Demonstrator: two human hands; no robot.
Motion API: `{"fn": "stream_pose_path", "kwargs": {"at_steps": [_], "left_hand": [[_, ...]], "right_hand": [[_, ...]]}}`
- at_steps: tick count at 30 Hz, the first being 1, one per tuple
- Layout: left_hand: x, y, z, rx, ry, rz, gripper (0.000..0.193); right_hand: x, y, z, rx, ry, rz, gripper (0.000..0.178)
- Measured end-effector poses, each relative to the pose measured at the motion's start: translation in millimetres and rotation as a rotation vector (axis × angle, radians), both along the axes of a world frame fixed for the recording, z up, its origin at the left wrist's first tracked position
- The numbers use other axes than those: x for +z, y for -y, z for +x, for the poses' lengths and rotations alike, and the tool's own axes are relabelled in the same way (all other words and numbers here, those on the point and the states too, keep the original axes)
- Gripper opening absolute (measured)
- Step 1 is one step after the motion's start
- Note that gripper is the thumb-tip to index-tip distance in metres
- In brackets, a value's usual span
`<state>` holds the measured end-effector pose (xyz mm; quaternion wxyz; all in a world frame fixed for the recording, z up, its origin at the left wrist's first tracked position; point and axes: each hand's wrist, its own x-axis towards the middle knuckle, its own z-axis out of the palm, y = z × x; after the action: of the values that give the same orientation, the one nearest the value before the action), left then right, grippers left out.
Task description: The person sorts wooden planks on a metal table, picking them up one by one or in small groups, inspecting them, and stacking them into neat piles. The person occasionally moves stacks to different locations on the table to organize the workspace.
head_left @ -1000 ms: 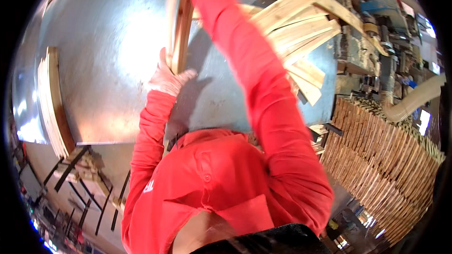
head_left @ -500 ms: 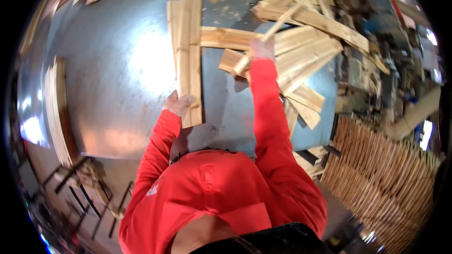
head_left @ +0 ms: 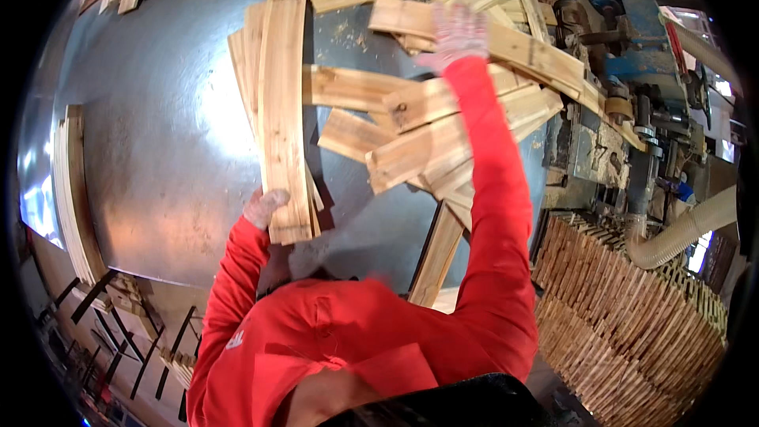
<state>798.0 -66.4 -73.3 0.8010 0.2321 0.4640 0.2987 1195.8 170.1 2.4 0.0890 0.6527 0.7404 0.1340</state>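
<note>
My left hand (head_left: pixel 265 208) is closed round the near end of a long wooden board (head_left: pixel 282 111), its thumb lying on the top face. Beneath that board, more boards (head_left: pixel 251 71) are fanned out, their edges showing on its left. Farther off to the right, my right hand (head_left: pixel 458 35) has its fingers spread over a pale plank (head_left: pixel 538 51) in a loose heap. Below this hand, nearer to me, several short planks (head_left: pixel 419 154) lie crossed over one another. The right palm's contact with the wood is hidden.
A grey metal table (head_left: pixel 158 190) carries the wood. At its left edge stands a row of boards (head_left: pixel 79 190). A dusty machine (head_left: pixel 624 111) with a ribbed hose (head_left: pixel 688 225) is on the right, above a large stack of wood strips (head_left: pixel 624 324).
My right hand has let go of a narrow piece of wood and moved farther away, its fingers now spread. My left hand and its boards have shifted left and nearer; short planks now lie differently.
</note>
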Motion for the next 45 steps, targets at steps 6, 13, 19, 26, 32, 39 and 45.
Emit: {"fn": "stream_pose_path", "kwargs": {"at_steps": [6,13,19,26,32,39,45], "left_hand": [[39.8,-5.0,44.9,0.169,0.128,-0.053,0.069],[-16.0,17.8,42.7,0.135,-0.187,0.0,0.064],[18.9,-1.6,73.3,0.339,0.272,-0.428,0.069],[-64.5,25.1,46.9,0.154,-0.016,0.059,0.039],[34.5,1.7,65.3,0.205,0.294,-0.202,0.054],[-10.3,18.0,66.4,0.343,0.231,-0.159,0.05],[-46.3,20.8,55.3,0.382,-0.158,0.023,0.054]], "right_hand": [[14.2,-51.9,72.8,-0.224,0.011,-0.58,0.086],[-7.6,11.3,-14.2,0.004,-1.32,-0.345,0.052],[-38.4,88.8,-166.8,-0.005,-0.948,-0.416,0.059],[41.5,-25.1,32.2,0.006,0.147,-0.314,0.108],[-2.8,-43.0,55.9,0.057,0.034,-0.569,0.082],[19.5,22.5,-100.1,0.045,-1.55,-0.8,0.06],[-29.4,76.7,-180.0,0.131,-0.871,-0.173,0.063]]}}
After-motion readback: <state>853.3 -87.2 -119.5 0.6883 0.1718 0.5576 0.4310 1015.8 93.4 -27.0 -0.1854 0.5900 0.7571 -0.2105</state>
